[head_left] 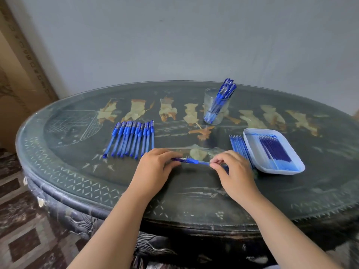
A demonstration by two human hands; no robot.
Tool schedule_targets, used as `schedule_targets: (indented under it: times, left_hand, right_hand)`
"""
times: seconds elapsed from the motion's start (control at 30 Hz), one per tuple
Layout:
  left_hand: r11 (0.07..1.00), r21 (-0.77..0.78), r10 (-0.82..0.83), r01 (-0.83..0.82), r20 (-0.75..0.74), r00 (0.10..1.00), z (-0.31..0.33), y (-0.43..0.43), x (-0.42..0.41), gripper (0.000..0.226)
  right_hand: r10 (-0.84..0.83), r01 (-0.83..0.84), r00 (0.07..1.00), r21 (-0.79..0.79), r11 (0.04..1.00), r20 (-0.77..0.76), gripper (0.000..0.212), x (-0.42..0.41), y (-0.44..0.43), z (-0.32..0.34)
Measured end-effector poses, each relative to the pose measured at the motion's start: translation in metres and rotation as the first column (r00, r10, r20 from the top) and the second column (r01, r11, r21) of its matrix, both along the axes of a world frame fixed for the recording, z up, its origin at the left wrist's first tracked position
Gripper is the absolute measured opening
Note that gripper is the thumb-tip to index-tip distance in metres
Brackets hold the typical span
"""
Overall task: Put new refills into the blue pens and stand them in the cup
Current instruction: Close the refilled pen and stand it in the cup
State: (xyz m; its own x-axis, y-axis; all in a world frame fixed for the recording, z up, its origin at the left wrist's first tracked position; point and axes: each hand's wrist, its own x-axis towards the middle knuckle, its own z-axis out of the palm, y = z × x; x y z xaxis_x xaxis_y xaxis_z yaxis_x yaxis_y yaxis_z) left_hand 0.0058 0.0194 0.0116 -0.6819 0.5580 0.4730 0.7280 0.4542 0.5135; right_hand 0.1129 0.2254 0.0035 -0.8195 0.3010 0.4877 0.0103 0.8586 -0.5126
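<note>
Just below the middle of the frame, both hands hold one blue pen [191,162] level, a little above the dark glass-topped table [194,193]. The left hand [155,167] has its fingers curled round the capped end; the right hand [233,169] pinches the other end between thumb and fingertips, the remaining fingers loosely bent.

The pen looks light and stiff, a smooth plastic barrel likely to slip or turn in dry fingers, so the firmest hold is probably on the darker grip section with one hand and on the barrel with the other. The thin refill inside would bend far more easily and is best drawn straight along the pen's axis.

A row of capped pens [132,140] lies left of centre. At upper right of centre a clear glass cup [210,105] stands with several pens in the cup [226,90] leaning right. At the right, a white plastic tray [279,172] holds dark blue refills [275,152], and paler refills [239,146] lie on the table touching the tray's left side.

A pale band of print shows on the held pen's barrel, too small to read.
</note>
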Motion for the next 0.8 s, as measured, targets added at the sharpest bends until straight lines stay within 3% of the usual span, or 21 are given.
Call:
schedule_targets:
  times: [0.1,0.2,0.33,0.53,0.8]
  left_hand:
    - [1.000,0.023,0.001,-0.001,0.023,1.000,0.002,0.004,0.006,0.015]
    - [0.999,0.024,-0.031,0.030,0.030,0.999,0.003,0.012,0.013,0.016]
    - [0.997,0.027,-0.071,0.070,0.072,0.995,0.004,0.012,0.016,0.018]
    - [0.998,0.039,-0.062,0.058,0.110,0.992,0.004,0.014,0.014,0.014]
    - [0.997,0.062,-0.048,0.035,0.212,0.976,0.007,0.015,0.016,0.011]
  right_hand:
    - [0.016,-0.016,0.999,0.007,1.000,-0.047,0.004,0.000,-0.006,0.000]
    - [0.048,-0.047,0.999,0.049,0.998,-0.012,0.025,-0.004,-0.017,0.002]
    - [0.078,-0.077,0.997,0.099,0.992,-0.006,0.025,-0.010,-0.022,-0.002]
    - [0.137,-0.133,0.988,0.068,0.989,-0.064,0.017,-0.013,-0.022,-0.004]
    - [0.148,-0.122,0.976,0.165,0.979,-0.158,0.008,-0.010,-0.025,-0.002]
